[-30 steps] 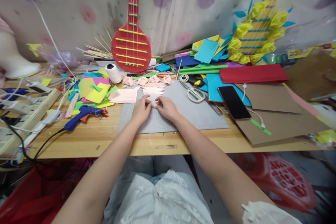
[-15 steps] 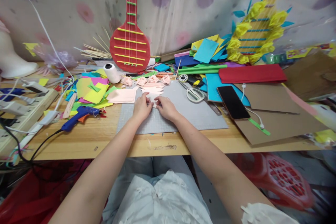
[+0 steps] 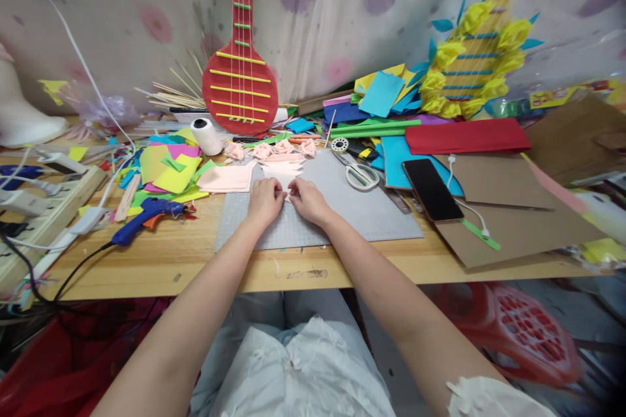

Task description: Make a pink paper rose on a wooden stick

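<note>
my left hand (image 3: 265, 199) + right hand (image 3: 308, 201) pinching pale pink paper (image 3: 284, 177) | grey mat (image 3: 372, 212), frame centre; no writing legible

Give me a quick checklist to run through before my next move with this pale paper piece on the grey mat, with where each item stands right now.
1. Both hands on the paper piece: ok, left hand and right hand pinch it at its near edge.
2. Piece lies on the cutting mat: ok.
3. Scissors off the fold area: ok, right of the hands.
4. Glue gun away from the paper: ok, off the mat to the left.
5. Phone out of the way: ok, on the cardboard.
6. Crease straight: cannot tell, fingers hide it.
</note>
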`<state>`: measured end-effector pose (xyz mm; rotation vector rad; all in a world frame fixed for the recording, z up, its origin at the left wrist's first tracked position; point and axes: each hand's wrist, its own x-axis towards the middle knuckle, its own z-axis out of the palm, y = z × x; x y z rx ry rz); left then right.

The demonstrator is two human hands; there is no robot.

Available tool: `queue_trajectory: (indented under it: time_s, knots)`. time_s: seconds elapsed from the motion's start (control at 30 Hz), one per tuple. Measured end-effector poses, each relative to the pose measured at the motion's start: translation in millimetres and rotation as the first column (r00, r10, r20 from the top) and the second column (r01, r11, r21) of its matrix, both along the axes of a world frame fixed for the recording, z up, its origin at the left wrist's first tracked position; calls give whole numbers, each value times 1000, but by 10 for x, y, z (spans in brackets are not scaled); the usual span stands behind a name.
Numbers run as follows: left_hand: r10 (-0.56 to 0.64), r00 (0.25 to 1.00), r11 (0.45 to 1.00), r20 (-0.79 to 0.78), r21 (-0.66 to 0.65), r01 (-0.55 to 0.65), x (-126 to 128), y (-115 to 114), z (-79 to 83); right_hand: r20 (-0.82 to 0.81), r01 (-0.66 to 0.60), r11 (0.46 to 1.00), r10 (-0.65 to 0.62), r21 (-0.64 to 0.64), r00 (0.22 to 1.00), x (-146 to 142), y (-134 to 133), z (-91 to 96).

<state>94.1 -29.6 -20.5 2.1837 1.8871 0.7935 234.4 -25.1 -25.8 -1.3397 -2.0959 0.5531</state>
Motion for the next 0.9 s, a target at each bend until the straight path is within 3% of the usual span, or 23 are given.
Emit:
queue_trajectory:
  time_s: [0.67, 0.9]
  knots:
    - [57, 993, 996, -103, 80, -49, 24, -91, -10, 14, -9, 999, 8, 34, 1000, -2, 8, -27]
    - [45, 993, 995, -111, 90, -35, 22, -146, -18, -79, -17, 999, 20, 38, 997, 16, 99, -27]
